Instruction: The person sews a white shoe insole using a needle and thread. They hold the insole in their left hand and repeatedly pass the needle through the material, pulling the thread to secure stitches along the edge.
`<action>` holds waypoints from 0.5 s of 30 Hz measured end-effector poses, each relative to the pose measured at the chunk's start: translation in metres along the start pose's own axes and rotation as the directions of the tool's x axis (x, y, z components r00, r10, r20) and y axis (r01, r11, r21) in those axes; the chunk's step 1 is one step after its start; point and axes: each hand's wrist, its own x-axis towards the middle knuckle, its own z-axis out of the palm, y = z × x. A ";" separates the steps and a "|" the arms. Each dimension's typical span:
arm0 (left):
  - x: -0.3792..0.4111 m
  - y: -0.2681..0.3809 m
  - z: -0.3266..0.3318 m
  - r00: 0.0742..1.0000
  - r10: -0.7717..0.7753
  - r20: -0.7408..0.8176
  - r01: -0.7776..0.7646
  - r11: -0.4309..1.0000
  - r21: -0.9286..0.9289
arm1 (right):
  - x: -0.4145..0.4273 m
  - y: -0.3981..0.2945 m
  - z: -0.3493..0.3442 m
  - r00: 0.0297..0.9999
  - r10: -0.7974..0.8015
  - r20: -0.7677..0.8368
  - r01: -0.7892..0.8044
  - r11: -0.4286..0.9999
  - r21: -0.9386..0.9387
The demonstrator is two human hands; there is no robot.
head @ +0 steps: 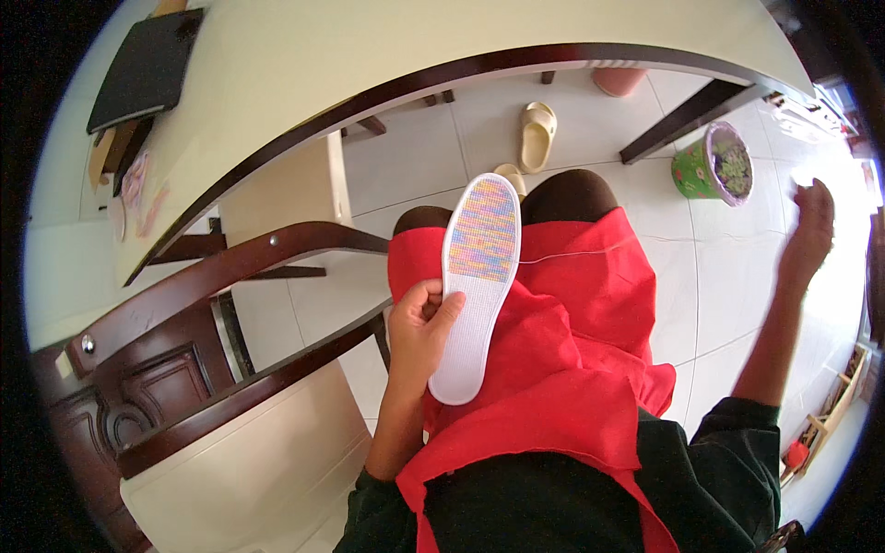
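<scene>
My left hand [423,328] grips a white shoe insole [477,304] by its left edge, thumb on top, above my lap. The insole's wide upper part bears multicoloured cross-stitch [484,231] in pink, blue, yellow and orange; the lower part is plain white grid. A pale thread [574,257] leaves the insole's right edge and runs right across the red apron [601,297]. Its far end is lost against the bright floor. Far out to the right, my right hand [812,228] is raised with bent fingers; glare and blur hide whether they hold anything.
A cream table [429,41] with a dark rim stands ahead, a black case-like object [148,69] at its left. Wooden chairs [228,276] are close on my left. Cream clogs [538,138] and a green flowered bin [698,169] with a liner stand on the tiled floor.
</scene>
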 end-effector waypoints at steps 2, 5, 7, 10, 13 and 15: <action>-0.007 0.009 0.006 0.999 -0.020 0.025 0.021 0.998 -0.054 | -0.045 -0.049 0.034 0.943 -0.005 0.332 -0.146 0.892 0.427; -0.013 0.008 0.008 0.999 -0.021 0.048 0.027 0.991 -0.127 | -0.096 -0.127 0.062 0.656 -0.570 0.495 0.289 0.795 0.533; -0.013 0.015 0.011 0.997 -0.035 0.065 0.043 0.991 -0.129 | -0.124 -0.148 0.071 0.612 -0.566 0.553 0.135 0.763 0.632; -0.015 0.016 0.010 0.997 -0.029 0.071 0.037 0.993 -0.110 | -0.154 -0.154 0.086 0.559 -0.607 0.564 0.104 0.727 0.679; -0.017 0.014 0.011 0.997 -0.020 0.069 0.028 0.993 -0.114 | -0.167 -0.155 0.092 0.539 -0.629 0.561 0.169 0.733 0.659; -0.018 0.013 0.011 0.998 -0.016 0.068 0.025 0.991 -0.128 | -0.170 -0.155 0.093 0.556 -0.620 0.553 0.177 0.739 0.650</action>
